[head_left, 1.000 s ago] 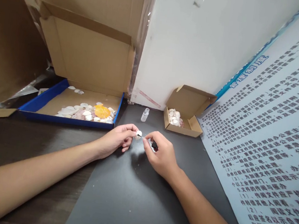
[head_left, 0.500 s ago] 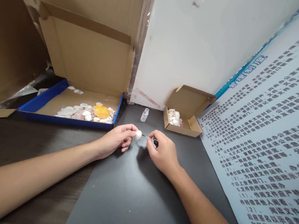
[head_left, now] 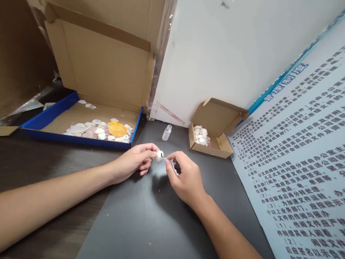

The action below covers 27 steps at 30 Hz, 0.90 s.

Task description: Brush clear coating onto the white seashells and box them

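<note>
My left hand (head_left: pixel 134 161) pinches a small white ribbed shell (head_left: pixel 158 156) by its fingertips, just above the dark mat (head_left: pixel 149 226). My right hand (head_left: pixel 185 179) is closed round a small brush with a black handle (head_left: pixel 176 168); its tip touches the shell. A small clear open bottle (head_left: pixel 166 132) stands on the mat a little behind both hands.
A blue-rimmed cardboard tray (head_left: pixel 53 111) with several white shells and one orange shell (head_left: pixel 117 129) lies at the back left. A small open cardboard box (head_left: pixel 213 140) holding shells sits at the back right. A printed poster (head_left: pixel 312 162) leans along the right, a white board behind.
The brush tip drew back a little to the right from the shell, then returned to touch it. The left hand turned the shell slightly. Everything else stayed put.
</note>
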{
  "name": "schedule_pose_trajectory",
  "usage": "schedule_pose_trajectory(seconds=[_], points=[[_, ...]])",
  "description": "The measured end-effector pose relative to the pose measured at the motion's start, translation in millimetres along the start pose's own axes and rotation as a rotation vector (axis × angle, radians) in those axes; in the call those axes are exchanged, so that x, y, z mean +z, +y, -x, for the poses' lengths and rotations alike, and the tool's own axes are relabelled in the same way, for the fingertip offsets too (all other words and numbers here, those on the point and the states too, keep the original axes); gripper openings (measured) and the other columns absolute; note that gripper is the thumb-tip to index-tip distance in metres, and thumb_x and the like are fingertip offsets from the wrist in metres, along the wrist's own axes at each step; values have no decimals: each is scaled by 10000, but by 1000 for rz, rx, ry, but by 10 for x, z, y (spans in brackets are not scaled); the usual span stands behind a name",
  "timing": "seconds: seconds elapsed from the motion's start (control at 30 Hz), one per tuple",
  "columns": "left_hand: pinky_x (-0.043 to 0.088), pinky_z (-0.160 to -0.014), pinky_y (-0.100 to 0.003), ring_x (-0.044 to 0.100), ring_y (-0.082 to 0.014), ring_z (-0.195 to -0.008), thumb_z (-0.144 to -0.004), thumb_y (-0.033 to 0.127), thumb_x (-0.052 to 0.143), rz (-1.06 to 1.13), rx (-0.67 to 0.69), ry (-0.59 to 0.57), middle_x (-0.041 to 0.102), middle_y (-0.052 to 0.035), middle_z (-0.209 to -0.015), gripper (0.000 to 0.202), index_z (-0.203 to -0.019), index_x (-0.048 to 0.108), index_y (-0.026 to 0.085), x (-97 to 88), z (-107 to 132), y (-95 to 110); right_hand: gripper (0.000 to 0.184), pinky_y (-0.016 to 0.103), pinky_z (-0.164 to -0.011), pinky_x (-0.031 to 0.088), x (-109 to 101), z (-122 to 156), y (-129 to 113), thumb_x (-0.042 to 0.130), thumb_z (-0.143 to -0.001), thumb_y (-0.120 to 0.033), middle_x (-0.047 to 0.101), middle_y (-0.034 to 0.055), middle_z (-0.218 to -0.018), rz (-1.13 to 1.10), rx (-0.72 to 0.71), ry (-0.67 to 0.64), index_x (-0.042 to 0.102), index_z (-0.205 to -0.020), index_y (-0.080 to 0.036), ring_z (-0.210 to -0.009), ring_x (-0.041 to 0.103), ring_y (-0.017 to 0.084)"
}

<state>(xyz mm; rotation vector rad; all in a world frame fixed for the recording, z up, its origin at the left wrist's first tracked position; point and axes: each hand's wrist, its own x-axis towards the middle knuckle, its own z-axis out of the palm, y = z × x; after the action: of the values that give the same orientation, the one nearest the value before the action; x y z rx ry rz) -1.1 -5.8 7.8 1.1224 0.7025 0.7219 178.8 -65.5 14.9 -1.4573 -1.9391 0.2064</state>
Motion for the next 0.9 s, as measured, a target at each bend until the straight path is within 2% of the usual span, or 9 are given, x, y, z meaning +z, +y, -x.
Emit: schedule_pose_trajectory(seconds=[0.13, 0.3, 0.47, 0.53, 0.63, 0.8, 0.9], points=[[324, -365, -161, 278, -47, -407, -773, 320, 649, 7, 1, 16, 352, 94, -497, 192, -838, 537, 178, -4, 1, -2, 104, 250, -617, 372, 0, -7, 4, 510, -894, -245, 618, -3, -761, 83, 90, -1, 582, -829, -209, -643, 527, 137], [344, -355, -174, 288, -45, -390, -755, 328, 662, 17, -7, 19, 384, 91, -511, 210, -840, 540, 180, -3, -2, 3, 121, 238, -636, 400, 3, 3, -4, 490, -920, -268, 626, 8, -815, -27, -20, 25, 588, -887, -205, -687, 546, 132], [350, -351, -179, 297, -38, -384, -740, 320, 666, 24, -5, 30, 432, 82, -549, 212, -830, 539, 176, 6, 6, 8, 101, 246, -617, 383, -1, 7, -3, 510, -898, -242, 614, -3, -775, 57, 63, 28, 581, -835, -206, -650, 526, 132], [350, -353, -178, 298, -35, -385, -739, 320, 670, 26, -8, 29, 440, 82, -555, 217, -831, 539, 174, 11, 10, 12, 109, 236, -623, 392, -7, 5, -12, 501, -910, -255, 612, -3, -784, -3, 17, 55, 579, -852, -204, -661, 533, 126], [348, -358, -174, 300, -37, -390, -741, 316, 672, 26, -8, 31, 425, 86, -543, 217, -836, 540, 174, 19, 13, 18, 106, 233, -644, 398, -5, 1, -21, 503, -912, -256, 619, -5, -800, -13, -35, 19, 586, -873, -205, -674, 538, 122], [345, -360, -174, 293, -40, -392, -752, 319, 662, 17, -1, 30, 402, 88, -533, 205, -830, 537, 177, 21, 10, 21, 94, 244, -618, 382, -14, -7, -15, 522, -880, -233, 619, -10, -754, 71, 88, -6, 589, -818, -208, -632, 519, 128], [344, -363, -174, 299, -46, -393, -758, 311, 659, 22, -4, 29, 378, 93, -518, 194, -828, 533, 181, 18, 12, 21, 115, 235, -623, 396, -24, -3, -26, 503, -901, -257, 627, 5, -783, -25, 5, -2, 596, -859, -206, -660, 535, 131]])
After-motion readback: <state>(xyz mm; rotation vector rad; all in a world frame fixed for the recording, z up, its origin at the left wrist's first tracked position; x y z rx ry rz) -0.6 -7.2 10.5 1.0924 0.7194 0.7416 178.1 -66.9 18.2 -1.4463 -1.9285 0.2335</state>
